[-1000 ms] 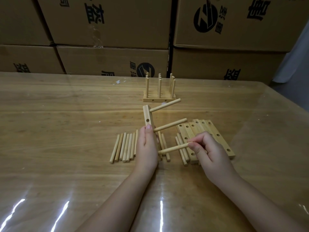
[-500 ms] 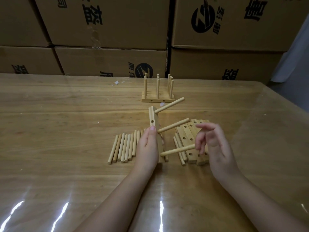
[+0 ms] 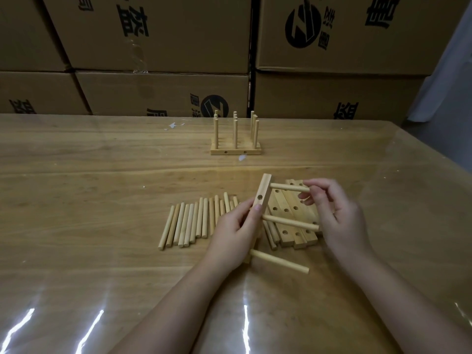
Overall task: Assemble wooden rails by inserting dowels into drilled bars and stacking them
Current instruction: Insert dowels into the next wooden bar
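My left hand (image 3: pixel 233 235) grips a drilled wooden bar (image 3: pixel 263 192) held on end, tilted, above the table. Three dowels stick out of it to the right: a top dowel (image 3: pixel 288 187), a middle dowel (image 3: pixel 291 222) and a bottom dowel (image 3: pixel 279 261). My right hand (image 3: pixel 337 213) pinches the free end of the top dowel between thumb and fingers. Under the hands lies a pile of drilled bars (image 3: pixel 293 221). A row of loose dowels (image 3: pixel 194 221) lies to the left of my left hand.
A stack of assembled rails (image 3: pixel 236 149) with upright dowels stands farther back on the wooden table (image 3: pixel 76 200). Cardboard boxes (image 3: pixel 158 31) form a wall behind the table. The table's right edge runs diagonally at the far right.
My right hand let go of the bottom dowel, now seated in the bar, and rose to pinch the top dowel. The bar with its dowels has tilted and turned slightly.
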Demonstrator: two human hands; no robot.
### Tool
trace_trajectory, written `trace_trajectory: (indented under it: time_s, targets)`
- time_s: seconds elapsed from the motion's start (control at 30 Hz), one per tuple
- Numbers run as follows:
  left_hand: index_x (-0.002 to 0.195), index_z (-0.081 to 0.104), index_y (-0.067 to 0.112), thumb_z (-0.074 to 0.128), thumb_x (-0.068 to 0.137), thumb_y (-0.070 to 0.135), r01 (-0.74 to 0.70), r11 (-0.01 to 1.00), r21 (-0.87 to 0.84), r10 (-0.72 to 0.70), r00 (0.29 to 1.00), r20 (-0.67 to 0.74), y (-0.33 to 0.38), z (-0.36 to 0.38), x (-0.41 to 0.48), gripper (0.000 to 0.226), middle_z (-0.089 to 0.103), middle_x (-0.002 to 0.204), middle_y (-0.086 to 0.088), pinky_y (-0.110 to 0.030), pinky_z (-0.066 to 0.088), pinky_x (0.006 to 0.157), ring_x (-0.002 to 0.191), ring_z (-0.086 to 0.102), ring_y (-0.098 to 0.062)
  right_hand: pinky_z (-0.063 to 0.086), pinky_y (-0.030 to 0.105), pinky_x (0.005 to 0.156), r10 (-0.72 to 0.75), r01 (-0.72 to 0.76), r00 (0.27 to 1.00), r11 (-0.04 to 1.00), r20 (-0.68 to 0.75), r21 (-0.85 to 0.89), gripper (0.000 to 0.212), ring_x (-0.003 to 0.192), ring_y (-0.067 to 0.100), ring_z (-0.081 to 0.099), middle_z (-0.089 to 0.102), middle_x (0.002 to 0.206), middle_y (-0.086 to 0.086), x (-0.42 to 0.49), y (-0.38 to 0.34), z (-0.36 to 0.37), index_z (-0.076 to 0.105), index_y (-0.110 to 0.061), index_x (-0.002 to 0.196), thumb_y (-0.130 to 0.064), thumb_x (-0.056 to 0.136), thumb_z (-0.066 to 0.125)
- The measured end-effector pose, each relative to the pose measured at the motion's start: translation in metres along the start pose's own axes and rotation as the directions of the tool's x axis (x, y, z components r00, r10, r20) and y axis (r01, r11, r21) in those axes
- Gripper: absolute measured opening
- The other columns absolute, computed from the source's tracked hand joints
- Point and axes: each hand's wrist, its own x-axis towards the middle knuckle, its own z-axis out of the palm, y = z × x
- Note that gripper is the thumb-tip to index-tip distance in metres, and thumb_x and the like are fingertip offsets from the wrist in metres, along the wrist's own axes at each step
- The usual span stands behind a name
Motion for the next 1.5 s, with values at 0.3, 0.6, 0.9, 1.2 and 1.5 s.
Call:
trace_trajectory:
  time_s: [0.3,0.6,0.9,1.2,1.5]
  targets:
    - [0.099,0.065,0.046,0.043,0.099,0.037,-0.008,1.0,0.018,0.008,1.0,0.014,-0.004,0.0005,-0.0003,0.023,0.057,0.067,0.017,-0.029,0.048,0.067,0.067,0.055,-0.002,0.049,0.022,0.059,-0.089,0.09,0.996,0.981,0.015,-0.169,0.03,0.071,0.006,0.062,0.065,0.075,-0.005,0.0,0.0084,0.0004,0.064,-0.009,0.099,-0.029,0.092,0.043]
    - [0.097,0.059,0.064,0.044,0.098,0.041,-0.04,0.998,0.05,0.039,0.999,0.027,-0.0014,0.0,-0.0015,0.027,0.061,0.082,-0.008,-0.039,0.052,0.068,0.07,0.056,-0.009,0.048,0.019,0.057,-0.04,0.039,0.999,0.995,-0.005,-0.087,0.037,0.065,0.006,0.061,0.064,0.067,-0.008,-0.0011,0.0048,0.0015,0.065,-0.011,0.089,-0.039,0.089,0.04]
    - [0.098,0.057,0.067,0.044,0.098,0.04,-0.04,0.998,0.043,0.038,0.999,0.028,-0.0027,-0.0009,-0.0017,0.03,0.066,0.091,-0.005,-0.03,0.051,0.073,0.081,0.06,-0.013,0.048,0.021,0.057,-0.004,0.004,1.0,0.998,-0.003,-0.059,0.038,0.065,0.006,0.061,0.064,0.067,-0.007,-0.0032,0.0015,0.0025,0.063,-0.013,0.09,-0.043,0.089,0.039]
    - [0.105,0.064,0.029,0.042,0.101,0.029,0.027,0.994,-0.104,-0.039,0.993,-0.115,-0.0033,-0.0013,0.0043,0.022,0.06,0.075,0.008,-0.034,0.044,0.073,0.075,0.057,-0.014,0.041,0.035,0.076,-0.143,0.128,0.985,0.981,-0.098,-0.148,0.046,0.082,0.007,0.044,0.047,0.088,-0.005,-0.0037,0.0005,0.0018,0.052,-0.016,0.098,-0.054,0.095,0.027]
    - [0.098,0.062,0.037,0.042,0.101,0.029,0.027,0.997,-0.068,-0.036,0.991,-0.129,-0.003,-0.0007,0.0046,0.022,0.06,0.071,0.017,-0.025,0.045,0.071,0.074,0.057,-0.006,0.036,0.028,0.066,-0.288,0.34,0.935,0.896,0.207,-0.287,0.037,0.07,0.015,0.046,0.051,0.073,-0.002,-0.0016,0.0018,0.0058,0.057,-0.009,0.077,-0.033,0.096,0.036]
